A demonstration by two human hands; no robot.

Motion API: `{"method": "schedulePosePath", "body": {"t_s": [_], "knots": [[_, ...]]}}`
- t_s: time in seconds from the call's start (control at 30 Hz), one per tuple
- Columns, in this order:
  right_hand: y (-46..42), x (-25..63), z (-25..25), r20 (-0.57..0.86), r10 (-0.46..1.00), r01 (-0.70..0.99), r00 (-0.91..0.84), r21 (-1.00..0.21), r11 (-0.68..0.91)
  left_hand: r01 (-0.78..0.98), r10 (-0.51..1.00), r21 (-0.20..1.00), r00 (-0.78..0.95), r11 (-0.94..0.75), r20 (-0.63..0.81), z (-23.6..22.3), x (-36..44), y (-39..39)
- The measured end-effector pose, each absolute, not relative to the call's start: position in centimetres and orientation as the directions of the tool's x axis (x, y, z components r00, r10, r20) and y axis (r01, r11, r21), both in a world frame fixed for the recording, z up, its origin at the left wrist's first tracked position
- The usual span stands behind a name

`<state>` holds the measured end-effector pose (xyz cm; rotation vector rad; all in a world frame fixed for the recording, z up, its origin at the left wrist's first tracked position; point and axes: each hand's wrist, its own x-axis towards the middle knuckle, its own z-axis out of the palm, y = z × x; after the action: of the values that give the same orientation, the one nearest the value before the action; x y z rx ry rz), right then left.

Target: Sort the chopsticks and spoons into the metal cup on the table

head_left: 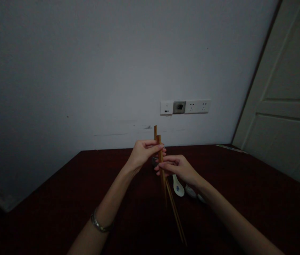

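Chopsticks [164,182]: some light brown sticks, above the middle of the worktop [56,187], in two directions, crossing near the hands; how many, I cannot tell
Left hand [143,152]: pinching them between thumb and fingers, close to far ends
Right hand [178,168]: pinching them also, a little nearer, just beside left hand
Spoon [178,188]: white with blue mark, lying right of the sticks
White things [190,191]: right of spoon, partly hidden by right arm
Bracelet [100,224]: on left wrist
Sockets [196,106]: on far wall [112,71]
Door [288,138]: at right
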<state>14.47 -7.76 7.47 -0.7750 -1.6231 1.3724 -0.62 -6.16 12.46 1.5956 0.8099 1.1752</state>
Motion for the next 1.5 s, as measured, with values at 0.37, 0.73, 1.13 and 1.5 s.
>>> {"method": "schedulePosePath", "body": {"t_s": [0.37,0.73,1.13,1.5], "knots": [[-7.8,15.7,10.6,0.442,0.880,0.060,-0.173,-0.887,0.457,-0.030,0.866,0.921,0.331,-0.387,0.375,12.4,-1.4,-5.8],[-7.8,14.1,13.7,0.791,0.588,0.364,-0.170,-0.504,0.783,0.030,0.817,0.905,0.443,-0.425,0.369,12.0,-1.4,-5.7],[-7.1,14.5,13.2,0.791,0.580,0.397,-0.197,-0.476,0.785,0.009,0.790,0.886,0.456,-0.464,0.410,12.5,-1.6,-6.2],[-7.5,14.3,13.6,0.759,0.624,0.312,-0.186,-0.557,0.770,-0.031,0.769,0.891,0.492,-0.453,0.408,12.5,-1.8,-6.3]]}}
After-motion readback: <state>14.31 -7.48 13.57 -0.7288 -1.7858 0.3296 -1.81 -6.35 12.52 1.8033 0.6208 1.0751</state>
